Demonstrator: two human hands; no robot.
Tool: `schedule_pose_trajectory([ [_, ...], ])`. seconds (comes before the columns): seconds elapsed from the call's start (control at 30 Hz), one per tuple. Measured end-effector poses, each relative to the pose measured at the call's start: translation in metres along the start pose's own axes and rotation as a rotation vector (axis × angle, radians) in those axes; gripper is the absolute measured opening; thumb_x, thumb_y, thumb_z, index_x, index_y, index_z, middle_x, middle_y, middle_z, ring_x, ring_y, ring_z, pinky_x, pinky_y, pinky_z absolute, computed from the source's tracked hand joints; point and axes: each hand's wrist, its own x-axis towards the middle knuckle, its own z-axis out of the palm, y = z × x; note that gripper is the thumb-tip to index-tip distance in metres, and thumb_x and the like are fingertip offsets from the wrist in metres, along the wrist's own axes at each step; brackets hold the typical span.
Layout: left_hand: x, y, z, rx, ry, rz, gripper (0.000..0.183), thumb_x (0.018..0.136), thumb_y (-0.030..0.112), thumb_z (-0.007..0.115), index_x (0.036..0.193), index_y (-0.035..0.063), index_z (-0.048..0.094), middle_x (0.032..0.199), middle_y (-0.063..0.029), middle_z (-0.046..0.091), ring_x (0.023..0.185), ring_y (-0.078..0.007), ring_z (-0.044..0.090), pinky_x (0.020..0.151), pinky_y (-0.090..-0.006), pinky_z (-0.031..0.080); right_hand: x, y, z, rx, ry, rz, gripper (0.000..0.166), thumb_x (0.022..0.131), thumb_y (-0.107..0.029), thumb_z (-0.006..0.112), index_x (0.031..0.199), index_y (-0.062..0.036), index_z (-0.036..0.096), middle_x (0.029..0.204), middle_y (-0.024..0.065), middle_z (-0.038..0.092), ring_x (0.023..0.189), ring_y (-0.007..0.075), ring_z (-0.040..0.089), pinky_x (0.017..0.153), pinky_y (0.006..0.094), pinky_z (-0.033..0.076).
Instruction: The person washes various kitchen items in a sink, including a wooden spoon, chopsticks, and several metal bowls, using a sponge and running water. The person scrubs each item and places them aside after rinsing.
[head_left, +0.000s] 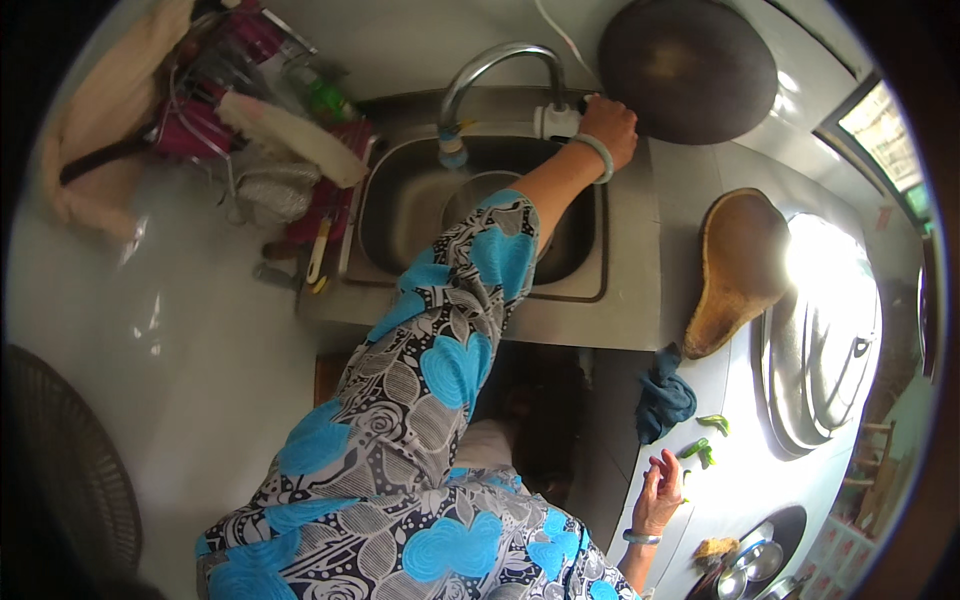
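My left hand (611, 126), reaching across the sink (405, 225), is closed around the right end of a white fitting (555, 121) at the base of the chrome gooseneck faucet (499, 54). What its fingers cover is hidden. The faucet's spout end hangs over the basin; my sleeve blocks part of the basin. Over the right-hand counter, my right hand (658, 491) has its fingers apart and nothing visible in them. Several pieces of green pepper (697, 448) lie just beyond its fingertips. A dark blue cloth (666, 401) sits farther up along the counter's edge.
A dried gourd ladle (731, 270) leans towards a shiny metal lid (817, 352) on the right. A dark wok (686, 71) stands behind. Left of the sink hangs a wire rack with magenta baskets (193, 127). Metal ladles (761, 559) rest at the lower right.
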Motion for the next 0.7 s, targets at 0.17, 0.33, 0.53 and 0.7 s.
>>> schedule_pose_trajectory([
  [0.17,-0.038,-0.002,-0.004,-0.236,0.285,0.036,0.031,0.087,0.026,0.058,0.105,0.0007,0.06,0.109,-0.0168,0.06,0.114,-0.0333,0.053,0.097,-0.0487,0.039,0.02,0.007,0.014,0.038,-0.139,-0.042,0.033,0.09,0.001,0.05,0.122,-0.0035,0.055,0.106,0.0115,0.063,0.087,0.0184,0.067,0.066,0.0268,0.051],
  [0.33,-0.169,-0.014,-0.024,-0.717,0.507,-0.014,0.041,0.082,0.011,0.067,0.119,-0.0008,0.053,0.122,-0.0209,0.054,0.12,-0.0361,0.049,0.103,-0.043,0.04,0.036,0.002,0.028,0.125,-0.233,-0.091,0.031,0.091,0.002,0.05,0.121,-0.0016,0.056,0.104,0.0101,0.062,0.086,0.0171,0.065,0.07,0.0268,0.052],
  [0.53,-0.315,-0.113,-0.104,-0.201,0.531,-0.259,0.046,0.077,-0.001,0.061,0.123,0.0008,0.054,0.13,-0.0194,0.051,0.124,-0.0384,0.047,0.106,-0.0466,0.037,0.035,-0.012,0.025,0.12,-0.326,-0.053,0.031,0.091,0.001,0.051,0.121,-0.0016,0.055,0.104,0.0095,0.062,0.089,0.0159,0.063,0.075,0.0278,0.051],
  [0.7,-0.315,-0.216,-0.134,0.718,0.31,-0.215,0.037,0.093,0.014,0.045,0.128,0.0017,0.053,0.132,-0.0204,0.051,0.125,-0.0376,0.044,0.109,-0.05,0.028,0.026,-0.023,0.031,0.05,-0.2,0.011,0.032,0.089,-0.006,0.055,0.121,-0.0015,0.058,0.109,0.0176,0.064,0.102,0.0313,0.063,0.089,0.0384,0.049],
])
